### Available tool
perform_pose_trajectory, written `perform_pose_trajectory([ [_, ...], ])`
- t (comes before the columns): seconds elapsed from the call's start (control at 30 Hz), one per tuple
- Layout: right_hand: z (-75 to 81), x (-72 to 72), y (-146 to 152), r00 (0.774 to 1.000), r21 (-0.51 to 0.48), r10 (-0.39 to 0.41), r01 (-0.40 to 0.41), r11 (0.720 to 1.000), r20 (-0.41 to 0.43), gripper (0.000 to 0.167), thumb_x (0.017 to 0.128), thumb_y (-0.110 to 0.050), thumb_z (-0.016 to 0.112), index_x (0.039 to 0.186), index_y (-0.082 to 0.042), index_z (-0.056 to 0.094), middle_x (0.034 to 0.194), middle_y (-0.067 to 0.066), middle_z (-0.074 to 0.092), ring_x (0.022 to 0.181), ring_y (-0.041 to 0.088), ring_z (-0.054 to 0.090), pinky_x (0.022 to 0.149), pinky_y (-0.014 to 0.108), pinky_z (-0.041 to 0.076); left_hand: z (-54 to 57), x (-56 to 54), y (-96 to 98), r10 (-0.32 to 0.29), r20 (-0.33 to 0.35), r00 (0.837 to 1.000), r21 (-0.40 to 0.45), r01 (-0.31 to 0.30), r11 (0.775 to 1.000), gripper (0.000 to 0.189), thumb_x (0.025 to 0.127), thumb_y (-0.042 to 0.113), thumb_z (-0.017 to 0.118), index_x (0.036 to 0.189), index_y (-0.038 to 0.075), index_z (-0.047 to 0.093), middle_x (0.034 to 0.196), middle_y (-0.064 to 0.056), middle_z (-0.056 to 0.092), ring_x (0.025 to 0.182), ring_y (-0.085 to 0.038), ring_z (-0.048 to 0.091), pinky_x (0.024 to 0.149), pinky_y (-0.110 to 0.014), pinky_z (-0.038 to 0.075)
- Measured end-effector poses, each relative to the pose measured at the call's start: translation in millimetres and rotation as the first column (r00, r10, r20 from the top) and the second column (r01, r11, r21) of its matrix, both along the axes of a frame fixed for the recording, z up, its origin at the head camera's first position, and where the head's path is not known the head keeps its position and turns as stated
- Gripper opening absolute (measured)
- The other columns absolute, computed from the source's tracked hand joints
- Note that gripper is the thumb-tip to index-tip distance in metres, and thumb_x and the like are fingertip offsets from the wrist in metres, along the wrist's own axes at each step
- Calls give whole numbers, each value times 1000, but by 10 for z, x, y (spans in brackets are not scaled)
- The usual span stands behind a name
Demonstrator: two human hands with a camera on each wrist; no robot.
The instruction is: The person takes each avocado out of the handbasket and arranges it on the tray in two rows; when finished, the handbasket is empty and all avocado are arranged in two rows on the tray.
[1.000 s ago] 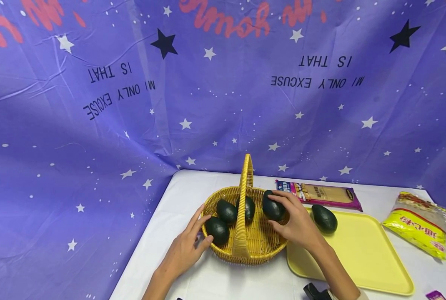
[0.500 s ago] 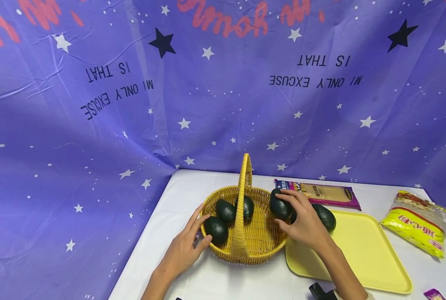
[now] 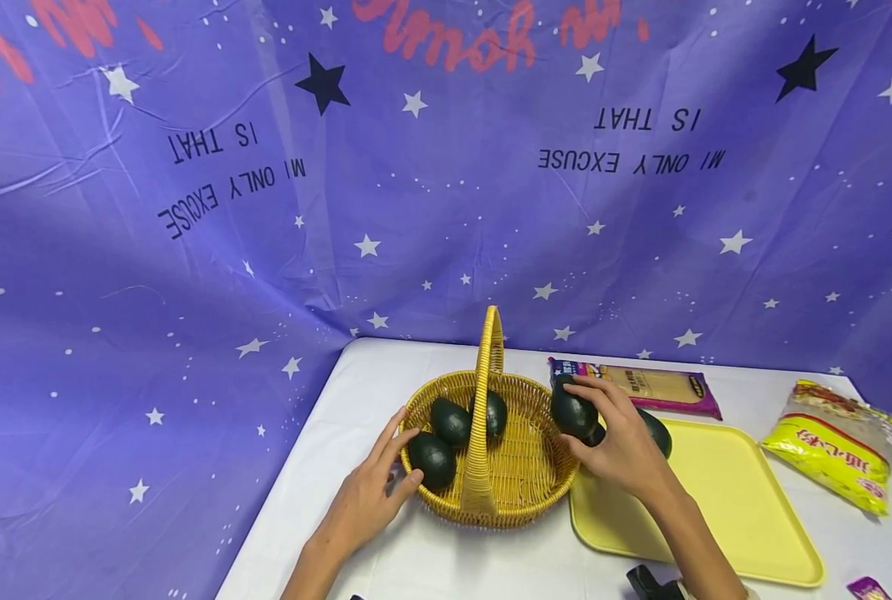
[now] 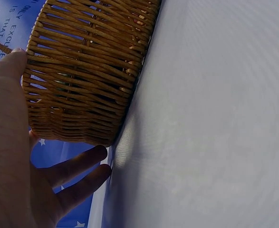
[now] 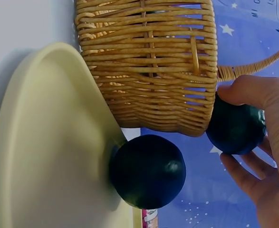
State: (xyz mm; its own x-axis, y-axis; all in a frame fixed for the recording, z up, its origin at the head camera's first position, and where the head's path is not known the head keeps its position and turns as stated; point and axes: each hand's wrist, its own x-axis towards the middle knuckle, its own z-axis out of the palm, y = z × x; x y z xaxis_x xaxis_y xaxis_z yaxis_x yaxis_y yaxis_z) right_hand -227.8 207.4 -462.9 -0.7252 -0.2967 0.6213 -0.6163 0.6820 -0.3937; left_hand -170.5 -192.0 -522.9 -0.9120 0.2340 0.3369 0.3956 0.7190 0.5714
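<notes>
Right hand (image 3: 620, 443) pinching dark fruit (image 3: 571, 411), left hand (image 3: 367, 493) spread against basket (image 3: 527, 479) holding three, tray (image 3: 731, 508) holding one

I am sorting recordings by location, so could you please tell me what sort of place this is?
Probably a staged tabletop set-up rather than an ordinary kitchen: a purple star-printed cloth hangs right behind a white table, on which a wicker basket and a yellow tray are laid out.
</notes>
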Motion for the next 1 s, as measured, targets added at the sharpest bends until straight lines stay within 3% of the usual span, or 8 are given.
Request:
perform_pose_trajectory([
  [0.17, -13, -6, 50, 1000, -3, -2, 2, 1000, -11, 78, 70, -6, 98, 142, -12, 68, 148, 13, 61, 135, 36, 57, 105, 20, 42, 10, 1, -1, -8, -6, 1000, 11, 8, 1000, 60, 108, 44, 64, 163, 26, 49, 180, 16, 15, 98, -10, 71, 82, -39, 58],
  [0.3, -19, -5, 91, 1000, -22, 1, -1, 1000, -8, 78, 69, -4, 97, 141, -12, 68, 147, 15, 61, 134, 36, 58, 106, 10, 34, 14, 0, -2, -12, -6, 1000, 19, 12, 1000, 59, 108, 44, 64, 163, 26, 49, 180, 13, 17, 99, -10, 72, 83, -40, 58],
  [0.5, -30, 0, 148, 1000, -41, -11, 11, 999, -1, 80, 67, -2, 98, 141, -12, 68, 147, 15, 61, 132, 37, 60, 108, 8, 31, 7, -7, -2, -16, 1, 1000, 24, 16, 1000, 59, 108, 44, 64, 163, 26, 49, 180, 10, 19, 101, -10, 72, 84, -39, 59],
  [0.7, -42, 11, 199, 999, -39, -36, 37, 999, 8, 81, 67, -3, 99, 141, -13, 69, 147, 11, 61, 132, 35, 59, 97, 12, 37, 2, -5, 3, -12, 5, 1000, 20, 12, 1000, 59, 108, 45, 63, 163, 27, 49, 180, 13, 18, 99, -9, 71, 83, -39, 58],
  [0.87, -46, 11, 244, 999, -38, -46, 46, 998, 6, 81, 66, -1, 99, 139, -12, 69, 146, 13, 62, 132, 37, 59, 103, 9, 34, 5, -2, 6, -11, 15, 1000, 21, 11, 1000, 59, 108, 45, 63, 163, 27, 49, 180, 16, 16, 97, -8, 70, 82, -38, 57],
  [1.0, -54, 1, 269, 999, -21, -53, 53, 998, 0, 81, 65, -2, 100, 139, -13, 69, 145, 13, 62, 132, 36, 60, 103, 23, 47, 15, -1, 0, -11, 11, 1000, 16, 11, 1000, 60, 109, 45, 63, 163, 27, 49, 180, 14, 17, 96, -5, 69, 81, -37, 57],
])
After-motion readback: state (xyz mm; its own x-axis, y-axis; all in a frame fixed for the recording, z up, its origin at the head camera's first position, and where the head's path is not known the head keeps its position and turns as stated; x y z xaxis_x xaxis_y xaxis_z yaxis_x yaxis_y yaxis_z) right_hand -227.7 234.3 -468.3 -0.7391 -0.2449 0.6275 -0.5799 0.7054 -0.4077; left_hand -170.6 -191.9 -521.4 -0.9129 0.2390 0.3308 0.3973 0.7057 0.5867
